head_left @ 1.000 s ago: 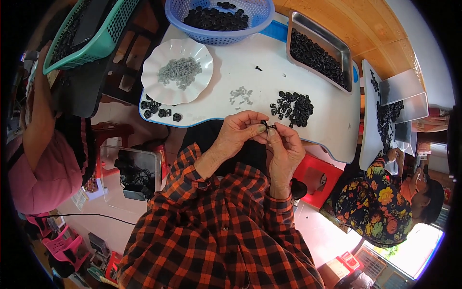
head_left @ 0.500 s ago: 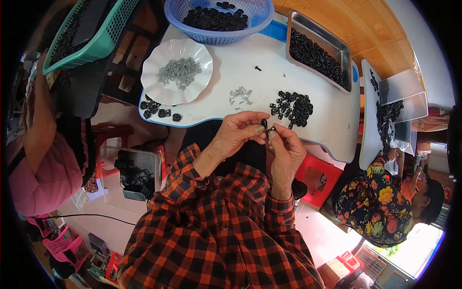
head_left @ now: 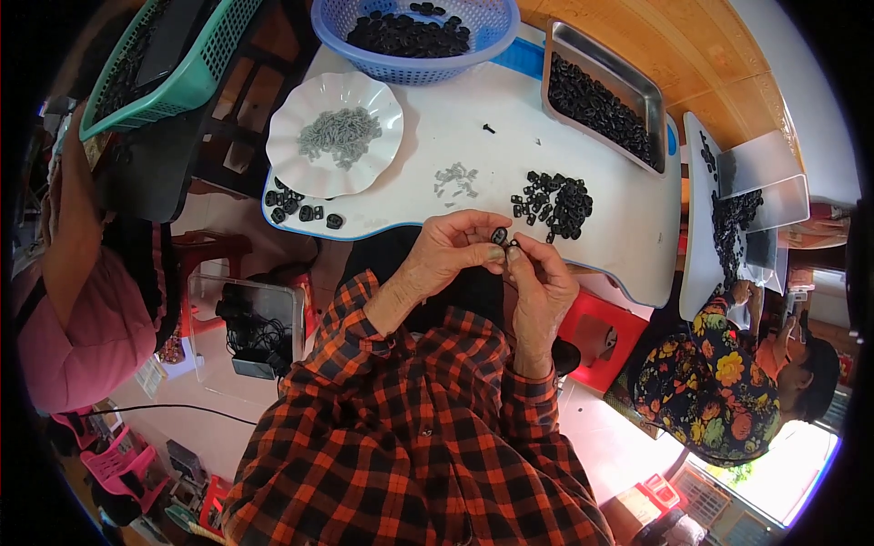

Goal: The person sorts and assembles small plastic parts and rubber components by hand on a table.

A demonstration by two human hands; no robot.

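Just off the table's front edge, my two hands meet fingertip to fingertip. My left hand (head_left: pixel 444 255) pinches a small black oval plastic part (head_left: pixel 499 236) between thumb and fingers. My right hand (head_left: pixel 541 289) is closed on a second small black piece (head_left: pixel 514 243), mostly hidden by the thumb and fingertips. Whether the two pieces touch, I cannot tell. Beyond my right hand lies a loose pile of black plastic parts (head_left: pixel 562 207). A small scatter of translucent grey pieces (head_left: pixel 455 179) lies to its left on the white table (head_left: pixel 437 118).
A white scalloped plate (head_left: pixel 282 150) holds grey pieces, with several black parts (head_left: pixel 305 214) beside it. A blue colander (head_left: pixel 332 41) and a metal tray (head_left: pixel 657 100) hold black parts. People sit at left (head_left: pixel 91 328) and right (head_left: pixel 710 391). Red stools (head_left: pixel 592 350) stand below.
The black oval part in my left fingertips has turned slightly and shows more of its face. Both hands stay in nearly the same place.
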